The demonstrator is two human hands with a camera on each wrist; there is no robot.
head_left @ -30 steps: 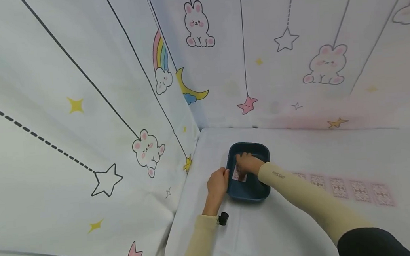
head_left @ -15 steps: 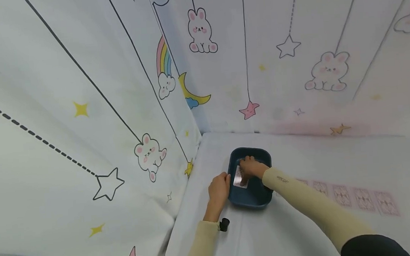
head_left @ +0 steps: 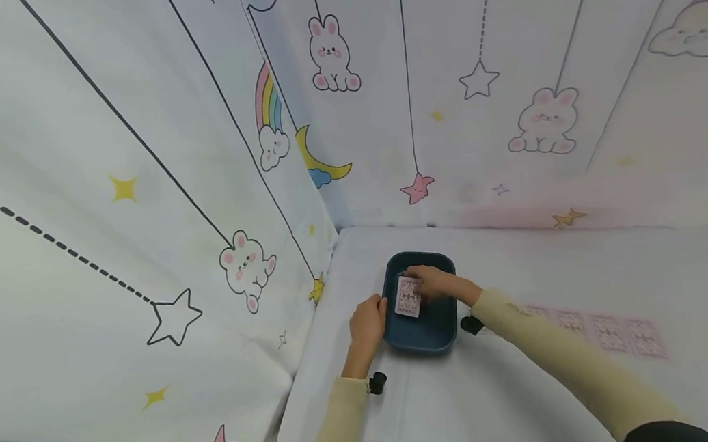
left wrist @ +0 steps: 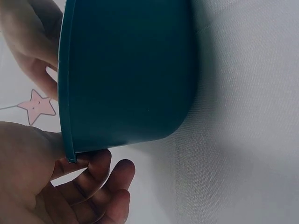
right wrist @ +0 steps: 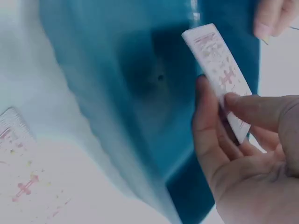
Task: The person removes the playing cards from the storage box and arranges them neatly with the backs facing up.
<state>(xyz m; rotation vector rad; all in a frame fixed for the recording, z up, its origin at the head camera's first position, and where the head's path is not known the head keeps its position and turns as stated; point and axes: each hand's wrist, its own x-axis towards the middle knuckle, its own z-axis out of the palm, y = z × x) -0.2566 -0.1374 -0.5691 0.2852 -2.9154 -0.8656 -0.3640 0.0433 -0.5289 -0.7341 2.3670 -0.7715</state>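
A dark teal plastic tub [head_left: 423,343] stands on the white cloth. My left hand [head_left: 367,324] grips its left rim; in the left wrist view the fingers [left wrist: 99,165] curl outside the wall, just under the lip. Inside the tub's opening, my right hand [head_left: 435,285] holds a small stack of playing cards [head_left: 406,297], pink-and-white patterned back up. The right wrist view shows the stack [right wrist: 224,77] tilted, thumb on the patterned back and fingers beneath. Below it, part of the tub's floor [right wrist: 161,102] shows.
Several playing cards [head_left: 610,333] lie back up in a row to the right of the tub, partly hidden by the right sleeve [head_left: 560,350]. White printed cloth walls [head_left: 378,123] rise behind and to the left. The table's left edge [head_left: 298,392] runs beside the left arm.
The right hand, earlier reaching down over the cards in the tub, now holds the stack with its patterned back in full view. The left hand keeps its grip; the head view has shifted slightly.
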